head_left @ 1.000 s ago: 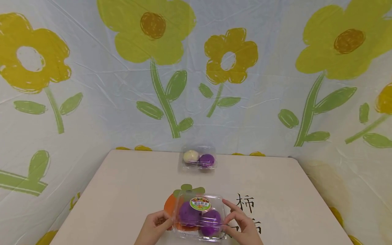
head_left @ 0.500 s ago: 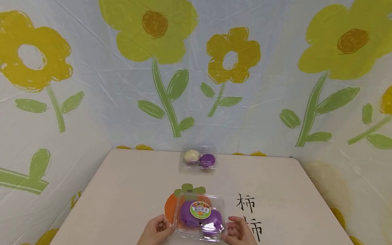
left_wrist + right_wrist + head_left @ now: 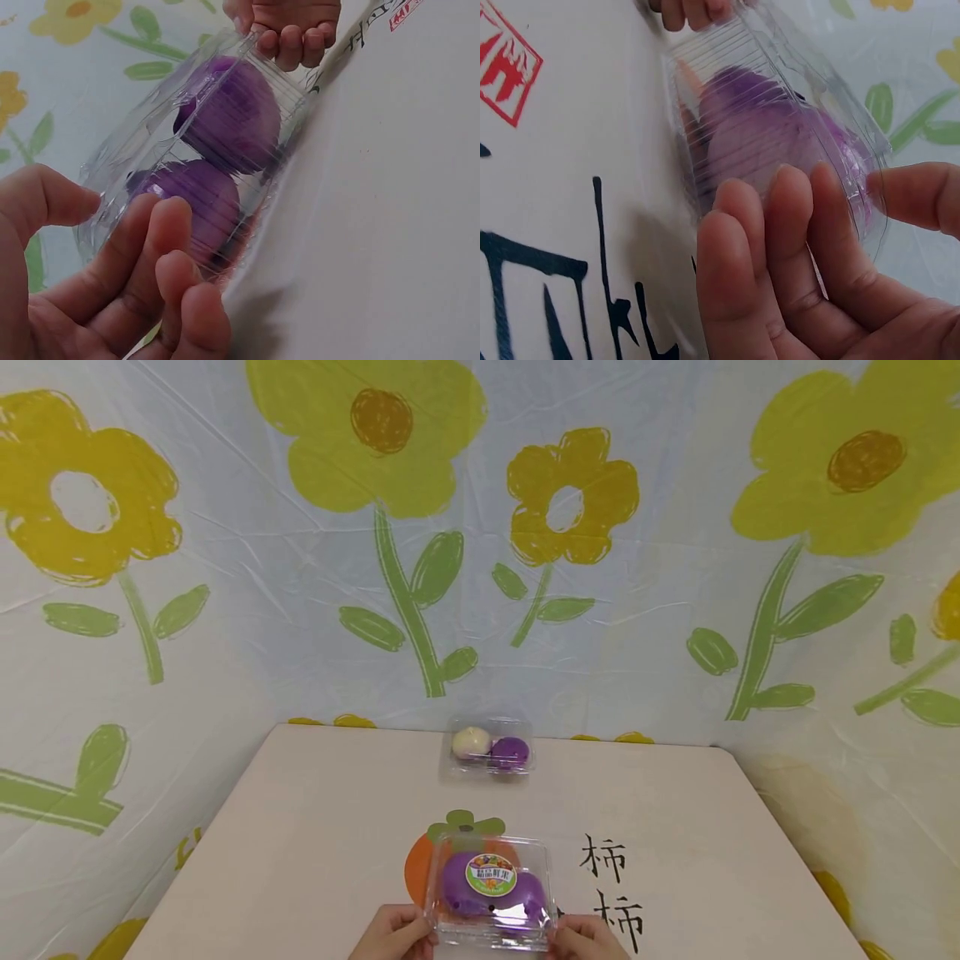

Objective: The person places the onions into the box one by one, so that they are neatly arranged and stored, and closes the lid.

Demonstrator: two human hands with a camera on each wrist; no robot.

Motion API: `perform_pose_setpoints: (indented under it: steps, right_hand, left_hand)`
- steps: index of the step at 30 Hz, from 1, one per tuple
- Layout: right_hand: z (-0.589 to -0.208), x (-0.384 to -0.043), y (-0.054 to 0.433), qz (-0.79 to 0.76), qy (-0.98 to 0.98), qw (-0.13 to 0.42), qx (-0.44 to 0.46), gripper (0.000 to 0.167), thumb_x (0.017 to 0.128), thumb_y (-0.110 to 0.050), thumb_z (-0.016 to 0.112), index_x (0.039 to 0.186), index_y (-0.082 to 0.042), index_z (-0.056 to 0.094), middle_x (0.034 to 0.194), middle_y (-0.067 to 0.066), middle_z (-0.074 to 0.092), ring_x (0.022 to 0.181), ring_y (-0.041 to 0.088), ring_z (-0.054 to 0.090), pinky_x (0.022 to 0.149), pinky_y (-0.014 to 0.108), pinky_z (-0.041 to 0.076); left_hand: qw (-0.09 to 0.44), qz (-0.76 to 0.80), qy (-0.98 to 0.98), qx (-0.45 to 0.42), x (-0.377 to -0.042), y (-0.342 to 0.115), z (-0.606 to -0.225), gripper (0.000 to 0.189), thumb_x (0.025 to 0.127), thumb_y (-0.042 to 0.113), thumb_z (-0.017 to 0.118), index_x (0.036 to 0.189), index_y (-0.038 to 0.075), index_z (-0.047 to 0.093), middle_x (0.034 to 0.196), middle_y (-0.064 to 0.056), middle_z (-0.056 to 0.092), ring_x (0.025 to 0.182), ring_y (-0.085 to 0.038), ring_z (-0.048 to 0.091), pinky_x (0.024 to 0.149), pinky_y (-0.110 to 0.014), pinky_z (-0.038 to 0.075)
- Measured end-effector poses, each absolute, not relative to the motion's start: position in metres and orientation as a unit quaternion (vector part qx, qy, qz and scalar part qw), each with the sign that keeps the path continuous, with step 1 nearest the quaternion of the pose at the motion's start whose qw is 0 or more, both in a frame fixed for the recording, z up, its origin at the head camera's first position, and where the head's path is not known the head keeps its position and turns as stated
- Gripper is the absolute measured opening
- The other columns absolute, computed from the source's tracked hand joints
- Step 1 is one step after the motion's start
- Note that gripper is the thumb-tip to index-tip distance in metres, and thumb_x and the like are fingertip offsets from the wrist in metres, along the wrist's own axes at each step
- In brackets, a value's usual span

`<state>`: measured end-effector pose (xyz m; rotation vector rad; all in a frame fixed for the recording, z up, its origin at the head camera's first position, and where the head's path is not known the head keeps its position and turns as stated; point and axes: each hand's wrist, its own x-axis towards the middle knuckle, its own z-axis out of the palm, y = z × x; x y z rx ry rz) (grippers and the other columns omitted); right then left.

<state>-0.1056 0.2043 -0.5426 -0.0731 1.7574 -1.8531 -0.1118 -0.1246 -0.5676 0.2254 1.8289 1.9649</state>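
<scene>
A clear plastic clamshell box [image 3: 534,860] lies near the front of the table with its lid down. On the lid is an oval fruit label [image 3: 491,875], and purple rounded pieces [image 3: 240,112] show through the walls; their exact kind is unclear. My left hand [image 3: 393,933] pinches the rim at the front left corner, thumb on top and fingers below. At the front right corner my right hand [image 3: 588,937] pinches the rim likewise, its thumb and index finger meeting the edge in the right wrist view. The other fingers curl loosely beside the ribbed wall.
A second clear box [image 3: 457,770] stands at the table's back edge, holding a cream round piece [image 3: 471,743] and a purple one [image 3: 510,752]. The pale tabletop [image 3: 322,827] bears a printed orange persimmon and black characters. Flowered cloth [image 3: 637,635] surrounds the table.
The lid has come down, and its label now faces up more flatly. My right hand has drawn in from the box's right side to its front right corner; the left hand has shifted slightly nearer the front.
</scene>
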Motion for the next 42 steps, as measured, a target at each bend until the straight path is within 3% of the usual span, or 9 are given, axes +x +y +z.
perform_pose_setpoints:
  steps: [8, 16, 22, 30, 42]
  right_hand:
    - [-0.545, -0.124, 0.210, -0.716, 0.623, 0.311, -0.054, 0.020, 0.099, -0.019, 0.053, 0.089, -0.007, 0.066, 0.081, 0.003, 0.068, 0.069, 0.010, 0.064, 0.066, 0.023, 0.056]
    - [-0.545, -0.147, 0.208, -0.706, 0.644, 0.278, -0.090, 0.028, 0.099, -0.009, 0.045, 0.088, 0.011, 0.060, 0.080, 0.004, 0.066, 0.072, 0.013, 0.065, 0.071, 0.027, 0.058]
    - [-0.544, -0.157, 0.203, -0.713, 0.643, 0.274, -0.054, 0.023, 0.099, -0.012, 0.045, 0.086, -0.005, 0.062, 0.079, 0.002, 0.064, 0.073, 0.013, 0.064, 0.073, 0.027, 0.058]
    - [-0.547, -0.167, 0.198, -0.722, 0.640, 0.256, -0.058, 0.020, 0.097, -0.012, 0.047, 0.085, -0.008, 0.062, 0.079, 0.001, 0.065, 0.074, 0.013, 0.065, 0.075, 0.029, 0.058]
    - [-0.559, -0.172, 0.202, -0.776, 0.569, 0.253, -0.097, 0.028, 0.100, -0.005, 0.039, 0.086, -0.011, 0.063, 0.083, -0.002, 0.066, 0.077, 0.008, 0.064, 0.082, 0.028, 0.057]
  left_hand:
    - [0.218, 0.726, 0.647, 0.086, -0.118, -0.118, -0.571, 0.044, 0.101, 0.022, 0.056, 0.087, -0.019, 0.060, 0.066, 0.001, 0.066, 0.055, -0.005, 0.056, 0.053, -0.016, 0.050]
    - [0.194, 0.725, 0.656, 0.078, -0.135, -0.112, -0.571, 0.040, 0.100, 0.016, 0.052, 0.087, -0.022, 0.057, 0.068, -0.002, 0.065, 0.052, -0.008, 0.057, 0.052, -0.020, 0.052]
    - [0.180, 0.734, 0.651, 0.059, -0.148, -0.112, -0.571, 0.031, 0.096, 0.011, 0.052, 0.082, -0.015, 0.061, 0.067, -0.005, 0.065, 0.052, -0.011, 0.058, 0.051, -0.021, 0.053]
    - [0.153, 0.743, 0.651, 0.040, -0.159, -0.110, -0.569, 0.027, 0.097, 0.012, 0.052, 0.083, -0.008, 0.064, 0.067, -0.007, 0.064, 0.054, -0.013, 0.060, 0.053, -0.024, 0.055]
    - [0.171, 0.758, 0.621, 0.107, -0.166, -0.113, -0.581, 0.040, 0.101, 0.015, 0.050, 0.097, -0.025, 0.054, 0.072, -0.003, 0.066, 0.061, -0.009, 0.063, 0.060, -0.025, 0.057]
